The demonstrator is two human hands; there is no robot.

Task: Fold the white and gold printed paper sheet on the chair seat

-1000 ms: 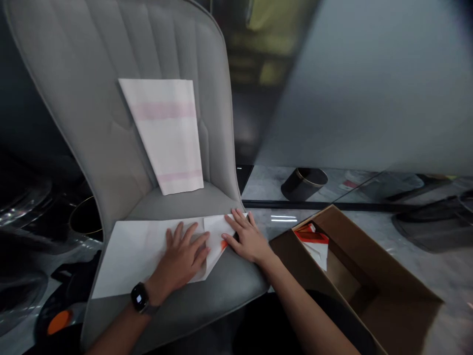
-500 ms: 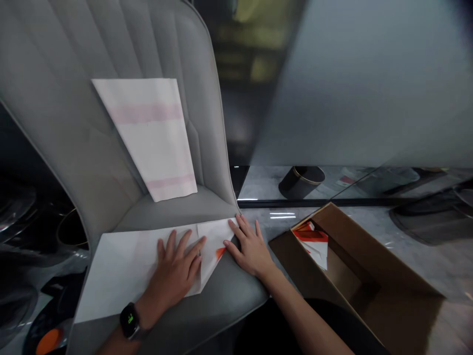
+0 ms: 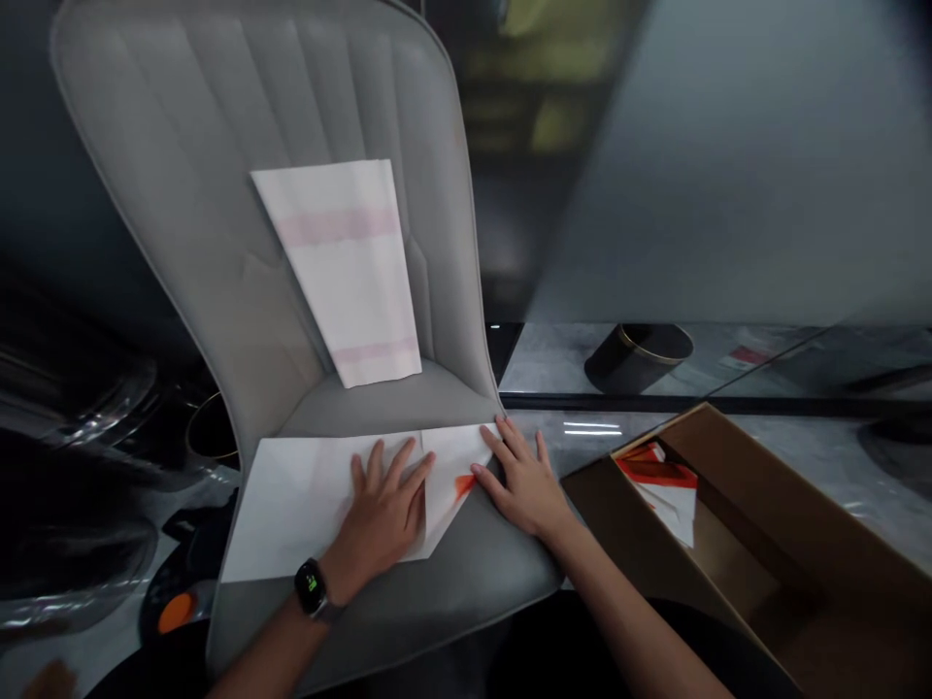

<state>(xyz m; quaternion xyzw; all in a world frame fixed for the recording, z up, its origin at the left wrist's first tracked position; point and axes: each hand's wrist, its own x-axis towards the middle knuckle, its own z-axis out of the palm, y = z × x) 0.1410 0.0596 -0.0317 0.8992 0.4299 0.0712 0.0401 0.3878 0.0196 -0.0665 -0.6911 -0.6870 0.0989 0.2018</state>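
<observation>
Lying across chair seat point(image 3: 487, 573), folded white paper point(image 3: 298, 505) looks light, thin, fairly stiff, easily creased; best held by edges. Left hand point(image 3: 382, 529) spread flat on it, fingers apart, gripping nothing; right hand point(image 3: 528, 488) spread too, fingers and thumb apart, touching pointed end point(image 3: 464, 449) near orange patch point(image 3: 464, 484).

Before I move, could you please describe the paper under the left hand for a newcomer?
Find the grey chair, then its seat. White paper lies there under the left hand; its orange patch distinguishes it from the pink-banded paper against the backrest.
</observation>
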